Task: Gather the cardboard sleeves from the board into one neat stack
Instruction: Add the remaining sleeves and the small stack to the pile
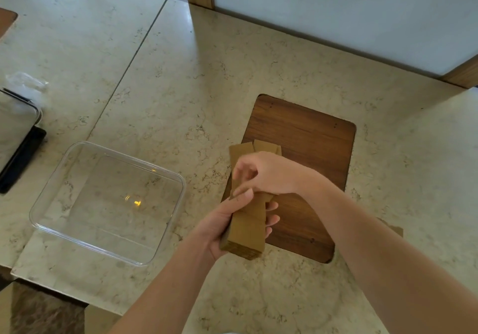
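At the centre of the frame, a bundle of flat, tan cardboard sleeves (245, 232) is held over the lower left edge of a dark brown wooden board with rounded corners (307, 147). The left hand (219, 227) is wrapped around the bundle's near end, thumb along one side and fingertips showing past the other. The right hand (261, 173) lies across the far part with its fingers loosely curled; whether it pinches a sleeve or only presses down, I cannot tell. The far ends fan out unevenly — two or three tips splay apart above the right hand, so the stack is not yet square.

The sleeves look light and fairly stiff, thin enough to slide on one another and to crease if squeezed hard. A grip across the long edges near the middle, with the ends tapped against the board, would likely line them up best.

The board rests on a pale, veined stone tabletop (181, 88). A clear rectangular plastic container (44, 204) sits at lower left, apart from the board, and a black-edged tray (20, 157) shows at the far left. A white panel framed in light wood (336, 10) fills the upper right.
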Demonstrator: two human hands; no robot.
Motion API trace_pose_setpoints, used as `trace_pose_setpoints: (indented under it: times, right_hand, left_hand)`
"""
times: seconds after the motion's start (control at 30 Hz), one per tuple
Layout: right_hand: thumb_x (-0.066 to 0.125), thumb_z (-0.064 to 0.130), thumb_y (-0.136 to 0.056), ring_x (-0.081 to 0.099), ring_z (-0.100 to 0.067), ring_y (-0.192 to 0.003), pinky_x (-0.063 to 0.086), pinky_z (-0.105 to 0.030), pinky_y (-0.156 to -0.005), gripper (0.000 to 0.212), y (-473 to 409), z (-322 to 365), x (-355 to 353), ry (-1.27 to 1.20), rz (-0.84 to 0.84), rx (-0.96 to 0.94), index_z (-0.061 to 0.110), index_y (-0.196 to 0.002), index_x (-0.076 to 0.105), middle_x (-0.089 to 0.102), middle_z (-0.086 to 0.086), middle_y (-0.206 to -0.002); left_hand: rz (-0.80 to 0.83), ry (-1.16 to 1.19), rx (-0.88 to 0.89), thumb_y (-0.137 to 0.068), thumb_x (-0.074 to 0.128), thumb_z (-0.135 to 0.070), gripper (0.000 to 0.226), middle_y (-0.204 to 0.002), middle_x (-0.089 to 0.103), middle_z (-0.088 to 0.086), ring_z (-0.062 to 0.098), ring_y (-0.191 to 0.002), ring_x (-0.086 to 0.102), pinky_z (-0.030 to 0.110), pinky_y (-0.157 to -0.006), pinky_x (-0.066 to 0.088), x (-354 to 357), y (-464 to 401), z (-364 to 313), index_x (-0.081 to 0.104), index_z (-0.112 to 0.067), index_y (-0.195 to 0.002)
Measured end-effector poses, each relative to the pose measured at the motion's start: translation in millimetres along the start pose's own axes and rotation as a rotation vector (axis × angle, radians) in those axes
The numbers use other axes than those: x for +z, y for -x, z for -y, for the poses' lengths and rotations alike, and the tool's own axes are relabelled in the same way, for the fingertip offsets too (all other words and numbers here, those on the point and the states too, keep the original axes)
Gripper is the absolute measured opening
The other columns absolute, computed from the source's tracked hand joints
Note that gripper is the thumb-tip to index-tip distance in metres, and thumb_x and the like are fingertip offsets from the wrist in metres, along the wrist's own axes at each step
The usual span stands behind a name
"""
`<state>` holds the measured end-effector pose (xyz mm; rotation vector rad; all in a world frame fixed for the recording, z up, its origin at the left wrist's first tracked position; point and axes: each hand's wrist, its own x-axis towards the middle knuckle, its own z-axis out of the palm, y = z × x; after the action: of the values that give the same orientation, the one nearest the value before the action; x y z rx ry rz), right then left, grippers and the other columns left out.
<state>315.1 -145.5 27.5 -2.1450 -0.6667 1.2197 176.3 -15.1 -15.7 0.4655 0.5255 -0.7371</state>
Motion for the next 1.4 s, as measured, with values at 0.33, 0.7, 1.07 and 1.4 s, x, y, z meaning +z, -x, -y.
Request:
trace_pose_setpoints:
  times: [0.33,0.7,1.07,1.4]
  right_hand:
    - [0.078,0.061,-0.076,0.062,-0.024,-0.102,0.055,-0.04,-0.08,0.067,-38.2,-22.6,45.7,0.167,-0.605,0.492,0.015,-0.118,0.056,0.058,-0.003,-0.116]
    - [0.078,0.036,-0.086,0.061,-0.003,-0.058,0.048,-0.022,-0.059,0.015,-7.4,-15.8,16.7,-0.521,-0.429,0.337,0.023,-0.095,0.077,0.076,0.007,-0.086]
    - [0.068,0.001,-0.092,0.066,-0.006,-0.112,0.05,-0.021,-0.1,0.034,51.9,-9.8,66.0,0.141,-0.767,-0.284,0.019,-0.119,0.076,0.072,0.003,-0.126]
    - [0.043,-0.005,-0.092,0.057,-0.004,-0.116,0.047,-0.031,-0.103,0.053,40.8,-25.1,70.0,-0.264,-0.673,0.065,0.035,-0.093,0.078,0.065,0.014,-0.121]
  left_hand:
    - [-0.188,0.243,0.227,-0.079,0.087,-0.047,0.053,-0.104,0.068,0.014,0.026,-0.081,0.067,0.042,-0.074,0.059,-18.2,-0.6,-3.0,0.069,-0.024,-0.123]
    - [-0.201,0.302,0.238,-0.078,0.088,-0.046,0.05,-0.103,0.068,0.013,0.025,-0.082,0.068,0.042,-0.072,0.059,-25.3,8.4,0.8,0.071,-0.026,-0.121]
    - [-0.138,0.345,0.225,-0.076,0.079,-0.065,0.083,-0.112,0.073,0.021,0.032,-0.088,0.073,0.045,-0.074,0.063,-13.5,0.3,7.4,0.065,-0.009,-0.136]
    - [-0.137,0.269,0.225,-0.065,0.1,-0.027,0.081,-0.111,0.074,0.021,0.031,-0.084,0.073,0.046,-0.073,0.062,-2.4,-9.6,5.7,0.065,-0.018,-0.138]
